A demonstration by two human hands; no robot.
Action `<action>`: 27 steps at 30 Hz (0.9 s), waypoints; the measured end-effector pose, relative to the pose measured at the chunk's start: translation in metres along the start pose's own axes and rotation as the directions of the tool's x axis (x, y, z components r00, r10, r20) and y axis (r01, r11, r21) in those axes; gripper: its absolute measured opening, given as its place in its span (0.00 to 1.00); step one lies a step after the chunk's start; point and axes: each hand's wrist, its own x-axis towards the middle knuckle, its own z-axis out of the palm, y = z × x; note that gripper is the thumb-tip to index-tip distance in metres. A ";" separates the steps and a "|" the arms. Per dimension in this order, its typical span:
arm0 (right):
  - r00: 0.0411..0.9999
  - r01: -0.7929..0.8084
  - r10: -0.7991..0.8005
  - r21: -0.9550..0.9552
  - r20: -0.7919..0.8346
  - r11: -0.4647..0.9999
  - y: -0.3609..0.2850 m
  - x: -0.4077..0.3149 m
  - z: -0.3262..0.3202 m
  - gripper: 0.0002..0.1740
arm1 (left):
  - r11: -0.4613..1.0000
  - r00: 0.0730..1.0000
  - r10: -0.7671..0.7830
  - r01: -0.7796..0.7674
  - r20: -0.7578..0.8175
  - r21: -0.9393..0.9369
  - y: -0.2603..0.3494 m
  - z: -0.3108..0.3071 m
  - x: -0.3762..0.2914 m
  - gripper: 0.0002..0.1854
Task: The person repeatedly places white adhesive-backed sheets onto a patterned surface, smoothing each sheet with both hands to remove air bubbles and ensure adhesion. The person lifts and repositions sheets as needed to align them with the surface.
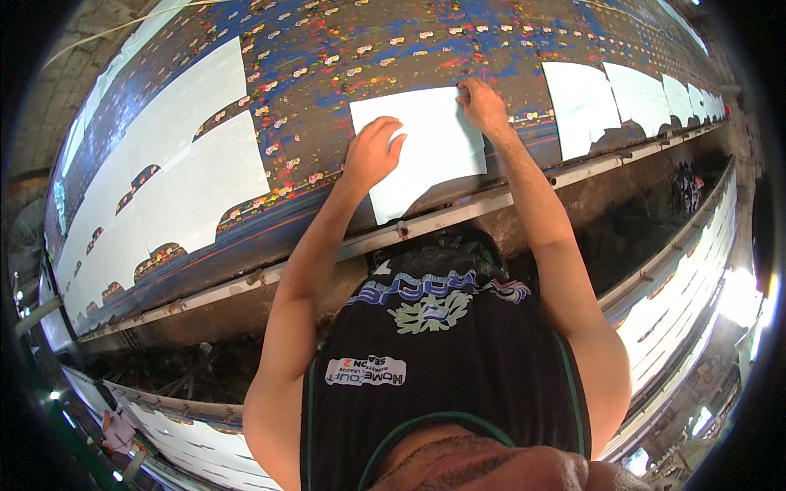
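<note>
A white cut fabric panel (430, 138) lies on the long printing table (319, 132) in front of me, with a curved cut-out along its near edge. My left hand (373, 153) rests palm down over the panel's left side, thumb apart from the fingers. At the far right corner, my right hand (483, 105) has its fingers bent and closed on the panel's edge; the fingertips are partly hidden. The panel's near left tip hangs close to the table's metal rail (430, 222).
More white panels lie in rows to the left (202, 175) and right (583, 101). Small printed marks and paint stains cover the dark tabletop. Behind me, another table with white panels (681, 276) runs along the aisle. A person (118, 431) is at the lower left.
</note>
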 end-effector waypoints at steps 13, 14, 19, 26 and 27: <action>1.000 -0.001 -0.003 0.170 0.028 0.985 0.017 -0.008 -0.003 0.11 | 0.940 0.929 -0.311 0.268 0.200 0.212 -0.018 0.012 0.035 0.29; 0.999 -0.028 0.021 0.143 0.047 0.989 0.017 -0.004 -0.002 0.12 | 0.928 0.927 -0.328 0.280 0.180 0.245 -0.016 0.014 0.038 0.29; 0.991 0.014 -0.024 0.074 0.134 0.997 0.019 0.008 -0.012 0.14 | 0.846 0.887 -0.442 0.363 0.132 0.391 0.002 0.022 0.044 0.35; 0.881 0.356 -0.470 0.589 0.047 0.725 0.011 -0.077 -0.099 0.08 | 0.955 0.959 -0.179 0.116 0.221 0.273 0.030 0.007 0.058 0.32; 0.904 0.283 -0.421 0.638 0.072 0.716 0.017 -0.094 -0.119 0.07 | 0.963 0.940 -0.181 0.110 0.288 0.246 0.035 0.008 0.061 0.28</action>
